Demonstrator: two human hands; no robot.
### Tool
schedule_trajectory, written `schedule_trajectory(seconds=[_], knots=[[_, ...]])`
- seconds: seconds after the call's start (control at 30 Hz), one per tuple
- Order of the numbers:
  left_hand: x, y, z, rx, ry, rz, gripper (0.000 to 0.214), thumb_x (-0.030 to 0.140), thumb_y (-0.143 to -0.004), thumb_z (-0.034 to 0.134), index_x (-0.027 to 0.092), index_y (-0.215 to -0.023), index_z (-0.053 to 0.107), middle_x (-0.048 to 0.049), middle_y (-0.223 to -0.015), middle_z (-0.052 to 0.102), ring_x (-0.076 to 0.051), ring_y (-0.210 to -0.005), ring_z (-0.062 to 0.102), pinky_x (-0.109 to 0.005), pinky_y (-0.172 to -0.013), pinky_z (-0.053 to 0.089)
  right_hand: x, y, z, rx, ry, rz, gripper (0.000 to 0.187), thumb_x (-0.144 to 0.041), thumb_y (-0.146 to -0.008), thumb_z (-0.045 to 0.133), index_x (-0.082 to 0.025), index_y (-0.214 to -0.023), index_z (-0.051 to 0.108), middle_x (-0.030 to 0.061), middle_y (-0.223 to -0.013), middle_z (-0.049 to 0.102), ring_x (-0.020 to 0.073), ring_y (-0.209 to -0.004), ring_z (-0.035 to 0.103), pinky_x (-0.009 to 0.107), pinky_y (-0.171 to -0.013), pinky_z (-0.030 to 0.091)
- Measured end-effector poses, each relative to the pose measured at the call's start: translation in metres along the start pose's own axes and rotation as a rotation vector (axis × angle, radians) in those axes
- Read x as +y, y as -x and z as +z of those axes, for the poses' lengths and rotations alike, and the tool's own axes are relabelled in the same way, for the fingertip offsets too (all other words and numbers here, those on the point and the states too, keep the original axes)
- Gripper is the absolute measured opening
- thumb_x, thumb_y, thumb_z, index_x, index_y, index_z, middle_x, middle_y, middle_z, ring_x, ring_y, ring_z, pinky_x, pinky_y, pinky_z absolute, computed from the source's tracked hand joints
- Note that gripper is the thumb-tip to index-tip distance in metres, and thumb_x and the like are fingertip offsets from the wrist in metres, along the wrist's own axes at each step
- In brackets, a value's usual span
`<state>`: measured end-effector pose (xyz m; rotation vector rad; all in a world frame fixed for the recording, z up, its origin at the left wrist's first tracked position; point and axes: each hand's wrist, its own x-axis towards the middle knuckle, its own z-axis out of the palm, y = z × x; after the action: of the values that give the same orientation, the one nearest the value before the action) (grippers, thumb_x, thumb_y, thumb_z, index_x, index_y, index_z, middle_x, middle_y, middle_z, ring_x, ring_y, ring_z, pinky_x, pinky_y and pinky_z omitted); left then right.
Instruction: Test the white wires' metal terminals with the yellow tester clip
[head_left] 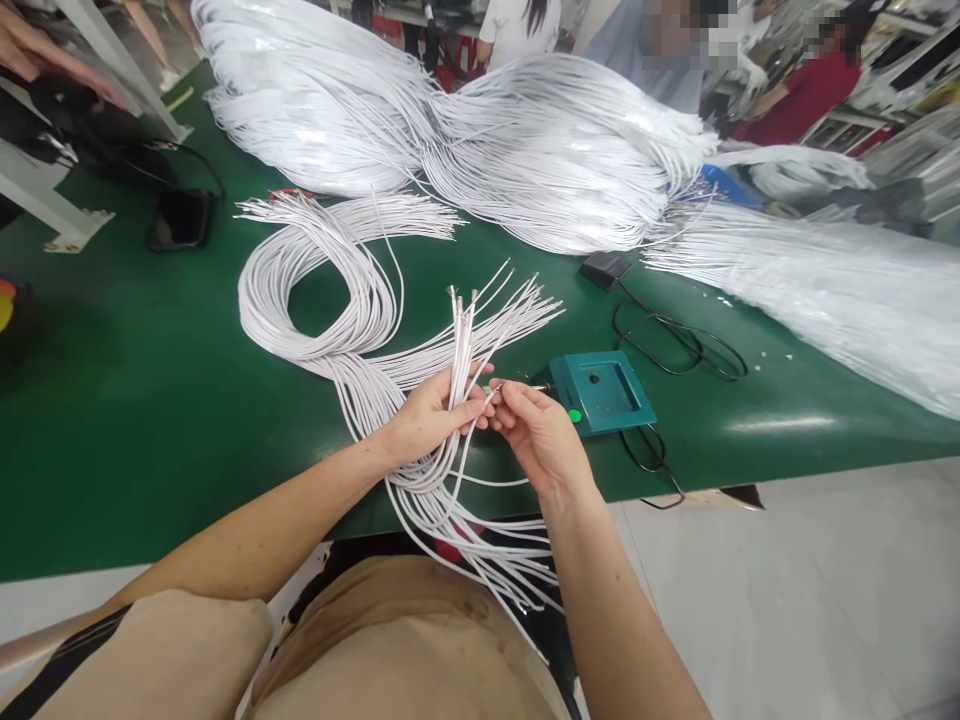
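My left hand (439, 412) is closed around a small bunch of white cables (460, 350), whose stripped ends point up and away from me. Thumb and fingers of my right hand (536, 425) pinch the end of one cable beside it, close to the metal tip of a small teal machine (604, 392) with a green button. Whether the cable end touches that tip, I cannot tell. Under my left wrist a looped bundle of white cables (319, 300) lies on the green table, with more cable ends hanging over its front edge toward my lap.
Large heaps of white cables (547, 150) cover the back of the table (150, 420). A black pedal-like box (606, 268) with a coiled black cord lies behind the machine. To the left are a dark flat device (180, 220) and a white metal frame (52, 195). Several people are beyond the table.
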<state>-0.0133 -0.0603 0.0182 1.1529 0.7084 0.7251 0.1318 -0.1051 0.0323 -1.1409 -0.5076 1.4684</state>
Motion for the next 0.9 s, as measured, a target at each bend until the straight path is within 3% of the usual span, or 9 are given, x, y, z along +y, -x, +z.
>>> schedule_trajectory(seconds=[0.17, 0.4, 0.53, 0.6, 0.67, 0.73, 0.83, 0.9], knots=[[0.001, 0.001, 0.001, -0.027, 0.013, 0.008, 0.047, 0.027, -0.081, 0.066, 0.016, -0.125, 0.053, -0.0006, -0.084, 0.057, -0.009, -0.069, 0.058, -0.02, -0.058, 0.045, -0.002, 0.004, -0.001, 0.056, 0.146, -0.102, 0.02, -0.035, -0.07, 0.077, -0.017, -0.077, 0.074, -0.0011, -0.067, 0.061, 0.0082, -0.059, 0.045, 0.025, -0.061, 0.041], [0.004, 0.002, 0.0, -0.064, 0.082, -0.036, 0.039, 0.026, -0.081, 0.067, 0.015, -0.117, 0.058, 0.0003, -0.077, 0.056, -0.009, -0.069, 0.056, -0.02, -0.06, 0.045, -0.005, 0.008, 0.006, 0.169, 0.627, -0.281, 0.014, -0.032, -0.077, 0.068, -0.018, -0.08, 0.07, 0.0018, -0.073, 0.068, 0.0152, -0.067, 0.058, 0.029, -0.066, 0.045], [0.003, 0.0, -0.003, -0.045, 0.236, -0.126, 0.038, 0.024, -0.077, 0.072, 0.014, -0.111, 0.059, -0.0001, -0.076, 0.057, -0.009, -0.068, 0.057, -0.019, -0.058, 0.043, 0.005, 0.009, 0.005, 0.205, 1.209, -0.661, 0.022, -0.024, -0.092, 0.047, -0.019, -0.077, 0.063, 0.0059, -0.079, 0.063, 0.0179, -0.074, 0.056, 0.031, -0.07, 0.042], [0.003, -0.001, -0.004, -0.032, 0.321, -0.182, 0.037, 0.022, -0.074, 0.073, 0.013, -0.107, 0.059, 0.0003, -0.074, 0.057, -0.008, -0.066, 0.057, -0.018, -0.056, 0.041, 0.008, 0.008, 0.001, 0.162, 1.558, -0.856, 0.027, -0.02, -0.095, 0.039, -0.019, -0.078, 0.061, 0.0086, -0.082, 0.061, 0.02, -0.078, 0.053, 0.033, -0.073, 0.039], [0.003, -0.003, -0.006, -0.023, 0.347, -0.214, 0.036, 0.022, -0.074, 0.074, 0.013, -0.106, 0.059, 0.0001, -0.073, 0.058, -0.008, -0.065, 0.058, -0.018, -0.055, 0.04, 0.005, 0.007, -0.004, 0.073, 1.786, -0.958, 0.029, -0.019, -0.096, 0.037, -0.019, -0.081, 0.062, 0.0091, -0.082, 0.062, 0.0211, -0.078, 0.052, 0.034, -0.074, 0.037], [0.001, -0.004, -0.006, -0.003, 0.294, -0.203, 0.038, 0.023, -0.075, 0.073, 0.012, -0.108, 0.058, -0.0012, -0.075, 0.06, -0.009, -0.066, 0.059, -0.018, -0.055, 0.041, -0.004, 0.003, -0.012, 0.015, 1.865, -0.98, 0.025, -0.02, -0.096, 0.039, -0.019, -0.089, 0.063, 0.0091, -0.087, 0.065, 0.0219, -0.081, 0.053, 0.035, -0.075, 0.036], [-0.002, -0.006, -0.007, 0.032, 0.135, -0.156, 0.042, 0.025, -0.076, 0.072, 0.014, -0.113, 0.056, -0.0034, -0.079, 0.065, -0.011, -0.069, 0.063, -0.019, -0.055, 0.043, -0.024, -0.005, -0.024, 0.021, 1.908, -0.904, 0.02, -0.02, -0.093, 0.046, -0.017, -0.104, 0.063, 0.0096, -0.1, 0.069, 0.0245, -0.094, 0.056, 0.037, -0.087, 0.036], [-0.004, -0.008, -0.008, 0.052, 0.042, -0.147, 0.042, 0.026, -0.077, 0.071, 0.015, -0.114, 0.054, -0.0039, -0.082, 0.067, -0.012, -0.07, 0.065, -0.019, -0.056, 0.044, -0.035, -0.012, -0.031, -0.04, 1.976, -0.797, 0.016, -0.017, -0.09, 0.05, -0.017, -0.097, 0.064, 0.0083, -0.095, 0.071, 0.0245, -0.092, 0.058, 0.041, -0.098, 0.033]])
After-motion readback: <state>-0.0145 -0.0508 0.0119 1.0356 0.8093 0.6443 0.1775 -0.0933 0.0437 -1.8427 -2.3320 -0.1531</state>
